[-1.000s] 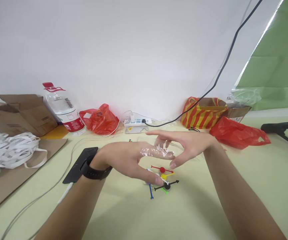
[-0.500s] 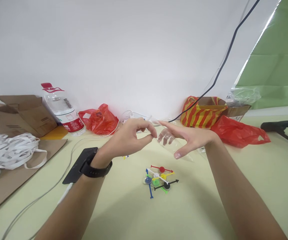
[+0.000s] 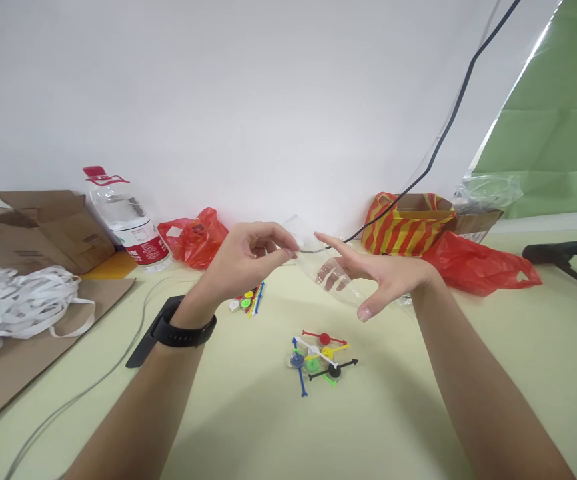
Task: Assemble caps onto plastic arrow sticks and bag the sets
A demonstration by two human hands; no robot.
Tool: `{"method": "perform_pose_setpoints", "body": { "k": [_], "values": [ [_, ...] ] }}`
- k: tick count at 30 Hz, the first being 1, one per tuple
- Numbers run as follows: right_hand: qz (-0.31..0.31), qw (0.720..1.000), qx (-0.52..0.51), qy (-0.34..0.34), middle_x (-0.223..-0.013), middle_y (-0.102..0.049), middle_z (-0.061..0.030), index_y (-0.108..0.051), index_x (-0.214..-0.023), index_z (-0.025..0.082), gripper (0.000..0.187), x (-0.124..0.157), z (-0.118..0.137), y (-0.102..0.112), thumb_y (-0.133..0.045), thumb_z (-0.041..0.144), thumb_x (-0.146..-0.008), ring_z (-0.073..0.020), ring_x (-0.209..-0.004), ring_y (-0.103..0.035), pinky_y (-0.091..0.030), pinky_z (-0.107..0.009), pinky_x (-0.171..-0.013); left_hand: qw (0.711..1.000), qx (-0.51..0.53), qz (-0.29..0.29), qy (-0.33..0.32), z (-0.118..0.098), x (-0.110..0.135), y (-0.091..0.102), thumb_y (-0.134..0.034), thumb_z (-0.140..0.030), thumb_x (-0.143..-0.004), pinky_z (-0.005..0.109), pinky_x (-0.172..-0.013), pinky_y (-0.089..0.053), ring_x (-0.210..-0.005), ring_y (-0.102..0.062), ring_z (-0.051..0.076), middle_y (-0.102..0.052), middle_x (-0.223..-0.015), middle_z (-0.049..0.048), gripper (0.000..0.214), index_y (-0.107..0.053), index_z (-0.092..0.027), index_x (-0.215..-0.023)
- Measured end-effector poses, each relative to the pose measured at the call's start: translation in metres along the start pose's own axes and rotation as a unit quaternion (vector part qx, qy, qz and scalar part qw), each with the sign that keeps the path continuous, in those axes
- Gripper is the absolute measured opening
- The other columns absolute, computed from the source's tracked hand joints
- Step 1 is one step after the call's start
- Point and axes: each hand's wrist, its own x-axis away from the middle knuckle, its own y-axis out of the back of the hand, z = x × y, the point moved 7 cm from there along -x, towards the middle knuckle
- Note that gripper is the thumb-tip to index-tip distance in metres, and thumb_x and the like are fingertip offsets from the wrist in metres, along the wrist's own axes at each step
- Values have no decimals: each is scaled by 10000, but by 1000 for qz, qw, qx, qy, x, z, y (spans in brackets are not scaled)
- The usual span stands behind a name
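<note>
A clear plastic bag hangs above the table, slanting down to the right. My left hand, with a black watch on its wrist, is closed in a pinch at the bag's upper left edge. My right hand is open, thumb and index finger wide apart; its other fingers show through the bag. Below the hands lies a loose cluster of arrow spinners in red, yellow, white, blue, green and black. Small coloured discs and arrow sticks lie beyond my left wrist, partly covered by it.
On the left stand a cardboard box, a large water bottle and a heap of white straps. Red plastic bags, a striped bag and a black cable are along the wall. A dark flat device lies under my left forearm.
My left hand has moved left and slightly up with the edge of the bag, uncovering the small discs and sticks. The right hand has barely shifted. The spinners have stayed put.
</note>
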Motion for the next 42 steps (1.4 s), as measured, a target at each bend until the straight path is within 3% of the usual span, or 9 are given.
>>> {"method": "perform_pose_setpoints", "body": {
  "k": [10,14,18,22,26,32,35,39,42],
  "values": [
    [38,996,-61,47,-1500,-477,-160,196,-1619,330,1400,1,-12,4,-870,559,-740,-303,-1283,-573,-401,-553,-1124,993,72,-95,1,-3,1,14,-716,-254,-847,271,-629,-535,-848,-712,191,-770,-969,82,92,-748,-181,-894],
    [2,999,-36,6,-1457,-540,-129,-5,-1651,363,1200,-1,-18,9,-849,453,-803,-278,-1235,-620,-480,-491,-1082,985,87,-145,30,10,0,22,-737,-315,-843,276,-609,-551,-872,-737,220,-784,-920,90,180,-761,-182,-963],
    [-67,996,-3,-53,-1315,-656,-107,-235,-1632,325,932,-2,-22,17,-775,428,-880,-249,-1140,-664,-535,-448,-1003,982,90,-156,55,21,-1,27,-769,-377,-837,274,-608,-554,-830,-741,209,-795,-878,90,250,-768,-184,-996],
    [-126,991,2,-51,-1224,-699,-114,-479,-1517,254,699,-2,-20,25,-736,472,-905,-247,-1090,-666,-540,-437,-957,989,65,-114,71,25,-1,27,-756,-425,-857,253,-512,-497,-649,-687,152,-793,-902,98,273,-752,-181,-979],
    [-196,980,-13,0,-1196,-694,-110,-490,-1496,256,651,0,-16,36,-678,535,-939,-240,-1078,-652,-531,-430,-961,997,20,-24,77,27,-2,19,-698,-476,-901,245,-459,-465,-476,-582,90,-779,-930,82,302,-702,-198,-1018],
    [-278,960,23,-9,-1135,-694,-109,-578,-1403,240,563,-5,-17,41,-493,630,-1006,-247,-1035,-650,-539,-433,-945,996,-67,60,15,18,-1,0,-584,-444,-981,244,-565,-487,-639,-641,139,-713,-768,31,252,-683,-220,-1041],
    [-312,949,55,8,-1157,-677,-99,-589,-1385,260,523,-6,-4,41,-507,611,-1006,-240,-1012,-648,-541,-438,-939,990,-112,82,-2,13,1,-12,-548,-424,-998,242,-560,-446,-622,-609,135,-677,-711,5,247,-705,-237,-1042],
    [-303,948,94,41,-1380,-575,-91,-582,-1383,322,512,-8,22,30,-671,543,-930,-264,-1145,-609,-552,-432,-955,984,-154,89,-24,9,3,-25,-533,-408,-999,252,-599,-435,-609,-598,132,-675,-699,-16,242,-723,-260,-1024],
    [-287,946,140,50,-1416,-533,-70,-595,-1348,353,465,-11,38,19,-699,493,-916,-269,-1188,-586,-552,-441,-978,978,-179,97,-36,6,4,-32,-533,-382,-994,259,-606,-420,-597,-597,133,-697,-723,-23,223,-725,-274,-1025]
  ]
}}
